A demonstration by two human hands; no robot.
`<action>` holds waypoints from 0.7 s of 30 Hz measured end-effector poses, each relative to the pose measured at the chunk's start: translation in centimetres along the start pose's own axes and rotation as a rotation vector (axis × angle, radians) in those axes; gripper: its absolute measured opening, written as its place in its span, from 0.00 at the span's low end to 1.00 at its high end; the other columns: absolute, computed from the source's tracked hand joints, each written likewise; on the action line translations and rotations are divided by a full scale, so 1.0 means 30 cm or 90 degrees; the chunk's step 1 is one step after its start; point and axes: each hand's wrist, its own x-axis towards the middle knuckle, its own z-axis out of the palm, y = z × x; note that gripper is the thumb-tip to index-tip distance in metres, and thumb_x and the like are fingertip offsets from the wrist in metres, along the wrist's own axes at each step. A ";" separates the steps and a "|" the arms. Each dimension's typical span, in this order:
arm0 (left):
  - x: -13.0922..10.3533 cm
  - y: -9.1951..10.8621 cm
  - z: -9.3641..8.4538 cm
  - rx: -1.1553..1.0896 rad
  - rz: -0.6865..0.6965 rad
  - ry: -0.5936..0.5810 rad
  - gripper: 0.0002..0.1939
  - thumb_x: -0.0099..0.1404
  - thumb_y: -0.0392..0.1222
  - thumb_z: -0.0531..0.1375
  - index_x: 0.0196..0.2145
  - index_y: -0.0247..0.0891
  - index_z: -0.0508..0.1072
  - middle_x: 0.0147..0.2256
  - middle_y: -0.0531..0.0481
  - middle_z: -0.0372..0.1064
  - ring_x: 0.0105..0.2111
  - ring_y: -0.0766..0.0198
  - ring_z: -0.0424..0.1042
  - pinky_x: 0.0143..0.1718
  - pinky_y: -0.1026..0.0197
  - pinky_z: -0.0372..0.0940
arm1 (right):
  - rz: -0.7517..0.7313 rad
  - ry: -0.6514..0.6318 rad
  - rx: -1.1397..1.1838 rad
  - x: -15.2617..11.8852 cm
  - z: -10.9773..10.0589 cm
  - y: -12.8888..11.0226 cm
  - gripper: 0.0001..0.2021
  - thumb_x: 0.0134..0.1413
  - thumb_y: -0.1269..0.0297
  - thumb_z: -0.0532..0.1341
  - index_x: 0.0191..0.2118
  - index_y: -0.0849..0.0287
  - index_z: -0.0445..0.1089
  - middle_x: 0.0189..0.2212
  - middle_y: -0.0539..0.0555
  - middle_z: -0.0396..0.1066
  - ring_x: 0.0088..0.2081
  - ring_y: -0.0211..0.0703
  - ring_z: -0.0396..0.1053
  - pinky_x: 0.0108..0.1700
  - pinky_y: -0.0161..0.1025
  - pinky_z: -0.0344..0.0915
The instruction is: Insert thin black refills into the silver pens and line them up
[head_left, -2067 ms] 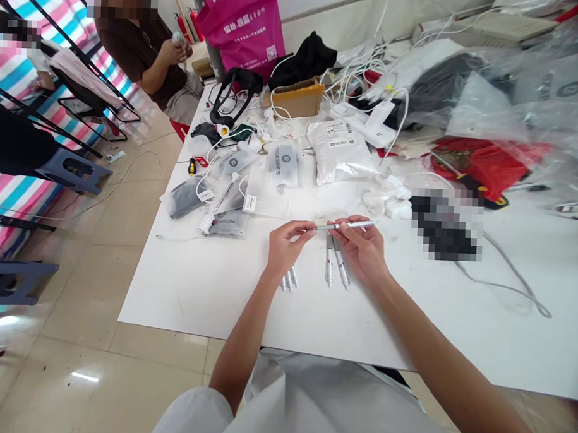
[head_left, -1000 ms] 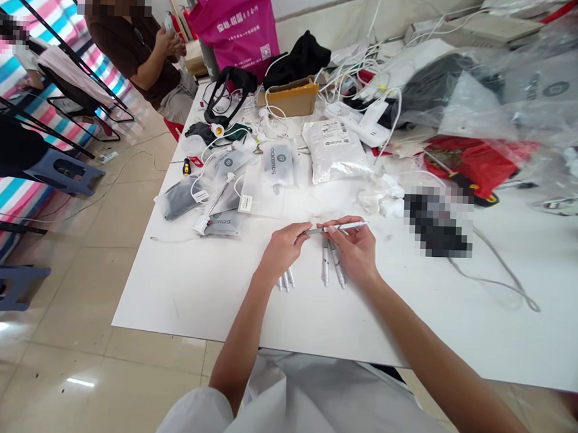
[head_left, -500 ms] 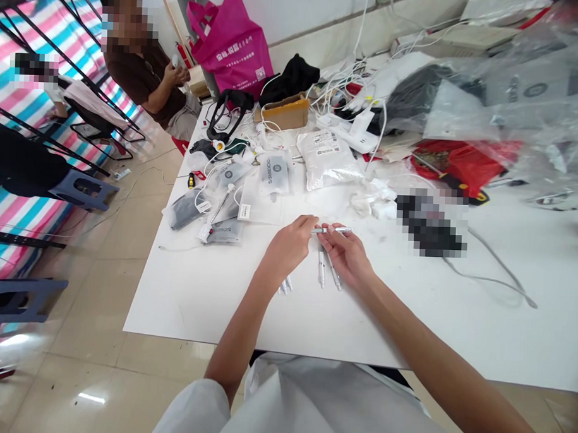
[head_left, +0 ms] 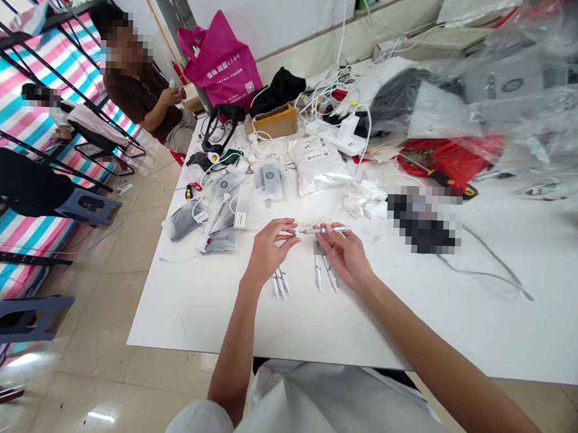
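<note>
1. The right hand (head_left: pixel 347 255), just right of the frame's centre, pinches a slim white pen (head_left: pixel 327 230) between thumb and fingers, holding it level a little above the white table (head_left: pixel 210 302).
2. The left hand (head_left: pixel 265 252) sits just left of it with fingers curled; its fingertips (head_left: pixel 293 237) are now apart from the pen's grey tip, whereas half a second ago they touched that end. Whether they pinch some small part is too small to tell.
3. Two more white pens (head_left: pixel 322 271) lie side by side on the table under the right hand's fingers, as before.
4. A small cluster of pens (head_left: pixel 280 283) lies just below the left hand (more of it shows now than in the earlier pictures).
5. Flat plastic packets (head_left: pixel 222 223) lie left of centre, above the left hand.
6. A pink bag (head_left: pixel 223 62) stands in the upper left, beside a seated person (head_left: pixel 144 101) at the table's far end; the view has tilted up slightly since a moment ago.
</note>
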 end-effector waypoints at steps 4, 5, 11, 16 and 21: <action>-0.006 -0.011 -0.001 0.000 0.009 -0.011 0.07 0.72 0.45 0.68 0.44 0.41 0.80 0.57 0.42 0.76 0.52 0.55 0.82 0.52 0.52 0.81 | -0.028 -0.009 -0.030 -0.006 0.006 0.004 0.17 0.45 0.60 0.83 0.36 0.52 0.76 0.40 0.49 0.83 0.51 0.43 0.82 0.58 0.38 0.81; -0.006 -0.014 -0.001 -0.002 0.012 -0.011 0.07 0.73 0.45 0.68 0.44 0.42 0.81 0.57 0.42 0.76 0.51 0.56 0.82 0.52 0.52 0.81 | -0.035 -0.012 -0.035 -0.005 0.007 0.005 0.18 0.45 0.60 0.83 0.36 0.52 0.76 0.39 0.49 0.83 0.51 0.43 0.82 0.57 0.38 0.81; -0.004 -0.032 0.004 -0.003 0.022 -0.020 0.08 0.73 0.46 0.67 0.46 0.42 0.82 0.56 0.43 0.77 0.51 0.56 0.81 0.53 0.53 0.80 | -0.058 -0.014 -0.056 0.000 0.008 0.012 0.19 0.43 0.59 0.83 0.36 0.52 0.76 0.39 0.49 0.83 0.50 0.45 0.83 0.55 0.39 0.82; -0.002 -0.051 0.012 0.009 0.030 -0.026 0.07 0.74 0.45 0.66 0.46 0.43 0.82 0.54 0.44 0.78 0.51 0.57 0.81 0.51 0.56 0.78 | -0.066 -0.018 -0.069 0.000 0.004 0.016 0.17 0.45 0.60 0.82 0.36 0.52 0.76 0.38 0.49 0.83 0.50 0.45 0.83 0.55 0.38 0.82; -0.006 -0.085 0.023 0.031 0.003 -0.040 0.09 0.75 0.48 0.65 0.46 0.43 0.82 0.45 0.46 0.81 0.43 0.60 0.80 0.47 0.57 0.75 | -0.090 -0.016 -0.082 0.005 -0.004 0.026 0.18 0.46 0.59 0.82 0.37 0.51 0.75 0.39 0.49 0.83 0.50 0.46 0.83 0.54 0.39 0.82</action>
